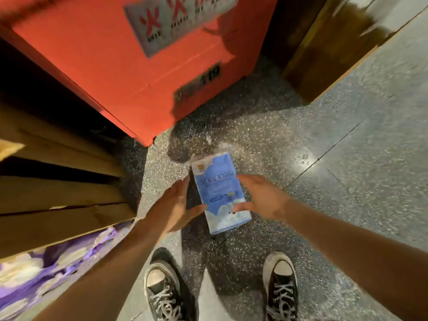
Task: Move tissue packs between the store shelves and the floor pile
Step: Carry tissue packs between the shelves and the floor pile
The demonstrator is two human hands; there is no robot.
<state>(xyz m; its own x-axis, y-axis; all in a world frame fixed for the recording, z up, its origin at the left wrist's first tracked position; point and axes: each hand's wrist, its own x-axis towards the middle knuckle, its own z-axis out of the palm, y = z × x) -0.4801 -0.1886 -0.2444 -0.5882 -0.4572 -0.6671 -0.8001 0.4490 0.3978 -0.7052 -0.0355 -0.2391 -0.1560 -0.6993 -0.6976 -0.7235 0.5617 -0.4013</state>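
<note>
Tissue pack (220,193): blue and white, rectangular, lying with its long axis pointing away from the person. It sits between both hands over the speckled floor (347,158), ahead of the shoes. Whether the tissue pack touches the floor cannot be told.

Red cabinet (139,77): stands on the floor at upper centre and carries a blurred sign plate (180,19) with red characters.

Wooden shelves (58,193): run along the left edge. Purple packs (46,274) lie at the lower left, below the shelves.

Left forearm (104,262) and right forearm (359,251): both bare, reaching forward and converging on the pack.

Shoes: black lace-ups with white toe caps, left shoe (162,293) and right shoe (280,286), planted apart on the floor.

Left hand (176,205): palm turned toward the pack's left side and fingers nearly straight alongside it. A dark gap shows between them and the pack. Only the thumb tip meets the lower left edge.

Right hand (261,198): fingers curled onto the pack's right edge and thumb pressed on its printed face, pinching it.
</note>
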